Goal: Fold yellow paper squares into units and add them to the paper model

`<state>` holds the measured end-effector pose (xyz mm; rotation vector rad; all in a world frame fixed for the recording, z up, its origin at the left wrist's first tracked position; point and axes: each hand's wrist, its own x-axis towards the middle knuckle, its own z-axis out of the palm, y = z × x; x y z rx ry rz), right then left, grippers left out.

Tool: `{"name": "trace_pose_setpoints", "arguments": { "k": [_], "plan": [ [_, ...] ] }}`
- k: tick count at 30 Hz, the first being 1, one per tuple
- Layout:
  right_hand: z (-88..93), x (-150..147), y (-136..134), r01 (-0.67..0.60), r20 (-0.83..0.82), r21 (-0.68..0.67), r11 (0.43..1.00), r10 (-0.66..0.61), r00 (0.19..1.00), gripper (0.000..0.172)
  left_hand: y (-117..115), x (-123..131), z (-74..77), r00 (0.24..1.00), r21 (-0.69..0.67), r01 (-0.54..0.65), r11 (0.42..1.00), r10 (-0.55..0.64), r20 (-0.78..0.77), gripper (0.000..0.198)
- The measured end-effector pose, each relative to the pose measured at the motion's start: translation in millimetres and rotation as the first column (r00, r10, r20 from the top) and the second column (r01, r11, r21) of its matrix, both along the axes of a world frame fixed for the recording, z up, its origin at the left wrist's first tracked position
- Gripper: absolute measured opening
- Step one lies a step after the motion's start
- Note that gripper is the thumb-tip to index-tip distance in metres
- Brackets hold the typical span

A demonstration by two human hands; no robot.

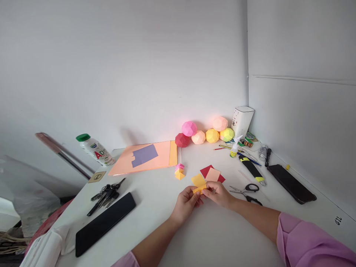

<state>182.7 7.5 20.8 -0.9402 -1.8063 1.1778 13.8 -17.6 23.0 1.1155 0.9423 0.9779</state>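
A small folded piece of orange paper [199,189] is pinched between my two hands above the front part of the table. My left hand [187,200] grips its left end, thumb on top. At the other end my right hand [218,193] pinches it with thumb and fingers. Just beyond lie a flat orange paper square [198,180], a peach paper square [213,174] and dark red paper [206,171] partly under the peach one. Left of these sit small folded paper pieces [180,173] in pink and orange.
Scissors [246,193] lie right of my right hand, near a box cutter [252,170] and a glue bottle [234,150]. Several faceted paper balls [198,137] line the wall. Left are coloured sheets [161,167], keys [107,194], a black phone-like slab [105,224] and a white bottle [96,150].
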Motion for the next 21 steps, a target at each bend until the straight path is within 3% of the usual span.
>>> {"name": "trace_pose_setpoints", "arguments": {
  "k": [10, 21],
  "plan": [
    [6.0, -0.8, -0.9, -0.010, 0.003, -0.030, 1.000, 0.010, 1.000, 0.030, -2.0, -3.1, -4.9, 0.998, -0.004, 0.051, 0.999, -0.051, -0.026, 0.035],
    [-3.2, 0.6, -0.3, -0.074, 0.009, 0.002, 0.997, 0.074, 0.997, 0.028, -5.6, -4.5, -3.2, 0.992, -0.010, 0.078, 0.997, -0.079, -0.094, 0.029]
  ]
}}
